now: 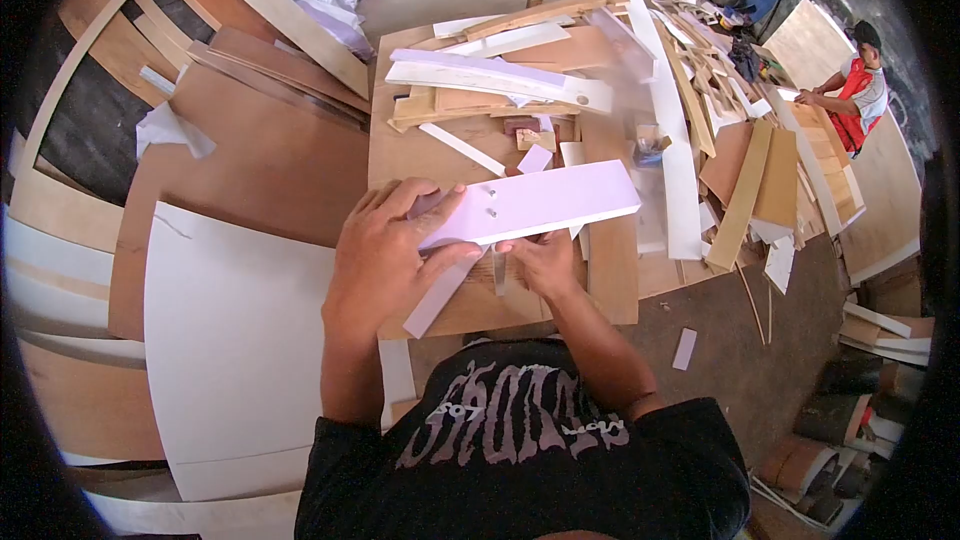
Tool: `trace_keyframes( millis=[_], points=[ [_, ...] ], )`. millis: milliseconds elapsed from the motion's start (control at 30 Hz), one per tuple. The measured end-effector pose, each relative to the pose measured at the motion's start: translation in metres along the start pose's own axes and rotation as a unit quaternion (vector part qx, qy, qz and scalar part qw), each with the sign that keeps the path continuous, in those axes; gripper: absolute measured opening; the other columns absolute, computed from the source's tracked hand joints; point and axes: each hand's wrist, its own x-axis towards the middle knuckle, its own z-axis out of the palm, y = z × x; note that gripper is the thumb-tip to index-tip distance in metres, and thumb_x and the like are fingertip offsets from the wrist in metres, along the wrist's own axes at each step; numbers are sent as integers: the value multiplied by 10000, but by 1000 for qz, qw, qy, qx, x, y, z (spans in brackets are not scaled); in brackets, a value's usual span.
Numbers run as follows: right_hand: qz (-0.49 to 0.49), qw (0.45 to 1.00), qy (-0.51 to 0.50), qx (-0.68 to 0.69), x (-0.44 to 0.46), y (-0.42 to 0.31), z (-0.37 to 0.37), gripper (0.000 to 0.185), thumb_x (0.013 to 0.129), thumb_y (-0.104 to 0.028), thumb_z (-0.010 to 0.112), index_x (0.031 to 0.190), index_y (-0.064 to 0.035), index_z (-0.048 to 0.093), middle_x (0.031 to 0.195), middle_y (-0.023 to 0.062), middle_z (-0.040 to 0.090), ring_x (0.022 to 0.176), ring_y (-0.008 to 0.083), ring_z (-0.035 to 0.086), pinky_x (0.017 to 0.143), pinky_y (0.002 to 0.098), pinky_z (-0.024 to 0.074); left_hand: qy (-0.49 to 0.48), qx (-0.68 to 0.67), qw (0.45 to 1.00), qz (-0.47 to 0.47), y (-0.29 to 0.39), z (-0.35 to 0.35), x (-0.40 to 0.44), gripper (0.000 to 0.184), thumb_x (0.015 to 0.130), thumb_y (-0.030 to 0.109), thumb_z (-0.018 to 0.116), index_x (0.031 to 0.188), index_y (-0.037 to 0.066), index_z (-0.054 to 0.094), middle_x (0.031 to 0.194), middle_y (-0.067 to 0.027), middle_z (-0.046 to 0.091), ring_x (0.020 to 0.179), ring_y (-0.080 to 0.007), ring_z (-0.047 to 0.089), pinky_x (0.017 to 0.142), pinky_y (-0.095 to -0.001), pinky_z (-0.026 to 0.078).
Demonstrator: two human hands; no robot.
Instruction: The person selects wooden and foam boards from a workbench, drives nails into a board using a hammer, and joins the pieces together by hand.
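A pale lilac board with a white edge is held up over the wooden worktable. Two small metal pieces stand out of its face near its left end. My left hand grips that left end, fingers on top and thumb at the lower edge. From below, my right hand touches the board's lower edge with its thumb and fingers; some fingers are hidden behind the board. A narrow lilac strip lies on the table under my hands, and a greyish upright piece shows beside my right thumb.
White and wooden boards are piled at the table's back. Large panels lean on the left. Wood offcuts heap up on the right, where a person in red works. A small lilac block lies on the floor.
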Motion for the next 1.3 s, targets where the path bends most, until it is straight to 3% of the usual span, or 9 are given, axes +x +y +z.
trace_keyframes(
  millis=[467,533,667,733,967,1067,1167,1233,1300],
  points=[
    [-41,998,16,-36,6,9,9,731,737,25,887,1362,32,507,1264,121,637,1162,223,627,1037,381,507,8,22,1000,17,-9,-7,1,554,782,411,806,1211,64,747,1057,-76,641,1014,-256,637,908,-406,507],
    [-26,999,-20,-10,5,5,12,766,773,23,853,1428,42,457,1505,183,501,1313,254,554,1107,408,461,10,13,1000,12,-12,-7,0,555,779,409,809,1210,65,748,1059,-74,642,1018,-255,637,911,-405,509],
    [-38,999,-20,-6,8,0,19,785,763,52,842,1438,45,442,1501,192,503,1303,260,563,1098,414,473,9,21,1000,9,-14,-7,-2,555,770,404,817,1206,66,752,1065,-71,645,1023,-254,638,916,-403,513],
    [-40,999,-4,14,10,2,21,735,745,42,868,1375,25,490,1286,123,621,1171,211,628,1027,381,520,10,15,1000,14,-19,-5,-2,553,770,402,818,1203,66,752,1067,-73,644,1023,-256,638,915,-404,513],
    [-34,999,-3,-2,7,-3,18,758,739,56,868,1388,12,478,1330,128,594,1199,229,614,1031,386,516,12,13,999,30,-24,-6,1,546,766,402,820,1198,75,756,1073,-75,641,983,-268,639,882,-404,517],
    [-115,993,-22,3,0,-7,6,635,818,-27,844,1353,17,505,1279,123,618,1182,235,618,1009,387,519,4,2,1000,13,-29,-3,2,544,763,412,820,1201,94,759,1062,-79,645,952,-279,642,853,-409,522],
    [-35,998,20,-57,-19,-4,-45,509,903,-156,800,1303,18,539,1209,114,645,1160,219,623,996,385,510,11,15,999,32,-32,0,4,546,764,418,817,1209,106,759,1054,-83,650,934,-290,643,838,-412,524],
    [20,977,32,-212,-29,25,-95,456,976,-244,718,1297,31,547,1176,127,666,1140,192,625,992,353,494,7,5,999,33,-33,2,5,553,764,419,817,1215,104,757,1052,-84,652,937,-289,642,840,-410,522],
    [105,937,20,-332,-39,42,-126,530,960,-221,720,1371,34,503,1243,180,647,1166,253,634,1032,387,486,10,3,1000,29,-32,1,5,560,764,419,817,1221,101,754,1050,-84,654,940,-288,641,843,-408,521]
  ],
)
